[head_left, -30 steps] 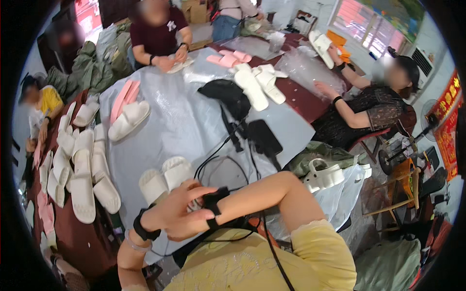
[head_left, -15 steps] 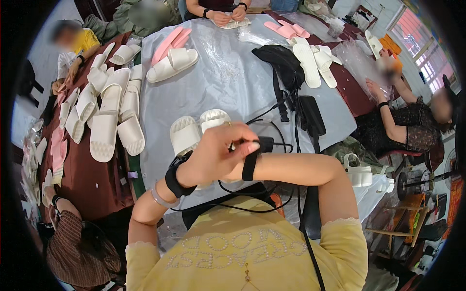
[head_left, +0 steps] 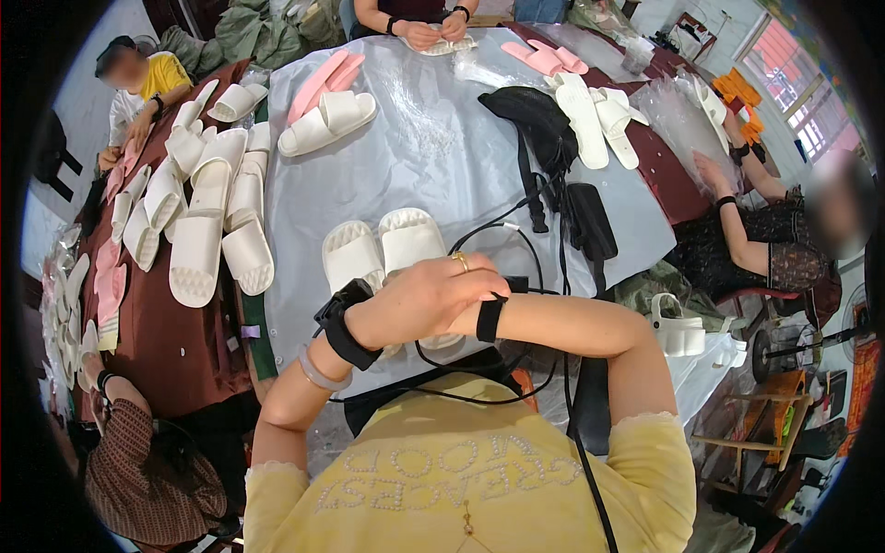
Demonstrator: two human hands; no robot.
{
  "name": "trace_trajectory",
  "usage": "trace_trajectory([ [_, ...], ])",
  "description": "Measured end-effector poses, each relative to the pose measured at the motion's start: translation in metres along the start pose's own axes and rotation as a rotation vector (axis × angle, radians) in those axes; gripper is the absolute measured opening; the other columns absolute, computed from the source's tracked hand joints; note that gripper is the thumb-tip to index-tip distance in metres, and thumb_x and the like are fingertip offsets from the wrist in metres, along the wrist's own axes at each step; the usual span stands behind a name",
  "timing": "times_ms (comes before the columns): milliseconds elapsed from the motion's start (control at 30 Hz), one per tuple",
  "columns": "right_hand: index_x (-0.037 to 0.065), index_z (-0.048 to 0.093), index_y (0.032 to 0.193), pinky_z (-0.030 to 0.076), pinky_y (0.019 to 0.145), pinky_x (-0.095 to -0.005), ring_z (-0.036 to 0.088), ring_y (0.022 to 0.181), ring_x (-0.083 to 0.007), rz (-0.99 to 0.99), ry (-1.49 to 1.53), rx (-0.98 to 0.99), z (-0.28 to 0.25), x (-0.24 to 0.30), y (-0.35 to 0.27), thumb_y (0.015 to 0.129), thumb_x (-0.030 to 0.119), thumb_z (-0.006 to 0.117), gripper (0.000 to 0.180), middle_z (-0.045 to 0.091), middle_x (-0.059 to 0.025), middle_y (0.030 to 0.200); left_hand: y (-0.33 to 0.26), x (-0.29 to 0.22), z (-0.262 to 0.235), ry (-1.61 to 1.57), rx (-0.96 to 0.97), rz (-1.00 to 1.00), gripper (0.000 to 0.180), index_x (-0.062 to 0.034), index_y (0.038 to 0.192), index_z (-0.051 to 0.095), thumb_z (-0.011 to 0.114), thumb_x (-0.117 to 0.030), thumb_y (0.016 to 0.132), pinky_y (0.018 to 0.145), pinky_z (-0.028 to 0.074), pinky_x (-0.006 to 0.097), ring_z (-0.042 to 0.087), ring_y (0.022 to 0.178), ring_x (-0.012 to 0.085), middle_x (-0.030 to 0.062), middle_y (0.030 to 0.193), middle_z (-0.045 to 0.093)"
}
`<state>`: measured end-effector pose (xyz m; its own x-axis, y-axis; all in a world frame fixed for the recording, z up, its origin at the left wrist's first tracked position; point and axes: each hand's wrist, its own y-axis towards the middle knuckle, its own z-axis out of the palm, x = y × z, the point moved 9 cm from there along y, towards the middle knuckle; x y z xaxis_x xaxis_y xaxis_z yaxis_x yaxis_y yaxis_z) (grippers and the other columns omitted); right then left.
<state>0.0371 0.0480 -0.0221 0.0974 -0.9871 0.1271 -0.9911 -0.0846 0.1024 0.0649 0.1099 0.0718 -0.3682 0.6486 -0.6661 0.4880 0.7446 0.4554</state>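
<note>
My left hand (head_left: 429,293), with a ring on a finger, lies across my right wrist. Its fingers are closed at the black wrist strap (head_left: 489,318) there, part of which they cover. Only the edge of my right hand (head_left: 464,323) shows under the left one, so its fingers are hidden. Part of a small black box (head_left: 518,284) shows just beyond the strap. Another black strap with a device (head_left: 346,318) and a pale bangle (head_left: 324,369) circle my left wrist and forearm. Just beyond my hands stand two white slippers (head_left: 412,241), partly covered by them.
Many white slippers (head_left: 196,258) lie on the brown cloth at left. Black cables (head_left: 564,369) run past my right arm to a black pouch (head_left: 527,120) and a black case (head_left: 590,221). Pink slippers (head_left: 324,85) lie farther off. Several people work around the table.
My left hand has come down from a raised pinch at the strap and now lies flatter over my right wrist. The strap's raised end has come down against the wrist.
</note>
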Motion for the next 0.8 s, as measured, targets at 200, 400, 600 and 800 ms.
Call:
trace_trajectory([
  [200, 0.008, 0.063, 0.078, 0.044, 0.069, -0.0315, 0.060, 0.076, -0.0215, 0.104, -0.050, 0.019, -0.007, -0.039, -0.005, 0.074, 0.013, 0.057, 0.009, 0.063, -0.0062, 0.077, -0.004, -0.025, 0.010, 0.275, 0.064, 0.183, 0.029, -0.0043, 0.095, 0.059, 0.058, 0.000, 0.067, 0.076, 0.048, 0.039, 0.059, 0.098, 0.0254, 0.0081, 0.107, 0.058],
  [400, 0.009, 0.064, 0.080, 0.043, 0.070, -0.0316, 0.060, 0.078, -0.0215, 0.173, -0.109, 0.027, -0.010, -0.076, 0.025, 0.075, 0.014, 0.056, 0.010, 0.063, -0.0057, 0.079, -0.014, -0.040, 0.021, 0.410, -0.048, 0.358, 0.035, -0.0001, 0.099, 0.063, 0.058, -0.001, 0.064, 0.087, 0.045, 0.040, 0.057, 0.102, 0.0305, 0.0160, 0.113, 0.055],
  [600, 0.012, 0.061, 0.084, 0.042, 0.067, -0.0344, 0.060, 0.075, -0.0220, 0.372, -0.440, -0.225, -0.085, -0.137, 0.020, 0.076, 0.019, 0.056, 0.012, 0.062, -0.0047, 0.078, -0.053, -0.008, -0.011, 0.338, -0.679, -0.155, 0.039, -0.0008, 0.108, 0.055, 0.063, -0.006, 0.071, 0.089, 0.041, 0.036, 0.050, 0.107, 0.0266, 0.0135, 0.110, 0.051],
  [800, 0.006, 0.060, 0.100, 0.043, 0.058, -0.0246, 0.058, 0.063, -0.0119, 0.483, 0.933, -1.023, -0.154, -0.167, 0.003, 0.088, 0.016, 0.049, 0.019, 0.065, -0.0064, 0.078, -0.063, 0.073, 0.029, -0.839, -0.900, -0.598, 0.076, -0.0059, 0.135, 0.024, 0.069, -0.030, 0.078, 0.088, 0.037, 0.031, 0.030, 0.124, 0.0191, 0.0143, 0.136, 0.025],
])
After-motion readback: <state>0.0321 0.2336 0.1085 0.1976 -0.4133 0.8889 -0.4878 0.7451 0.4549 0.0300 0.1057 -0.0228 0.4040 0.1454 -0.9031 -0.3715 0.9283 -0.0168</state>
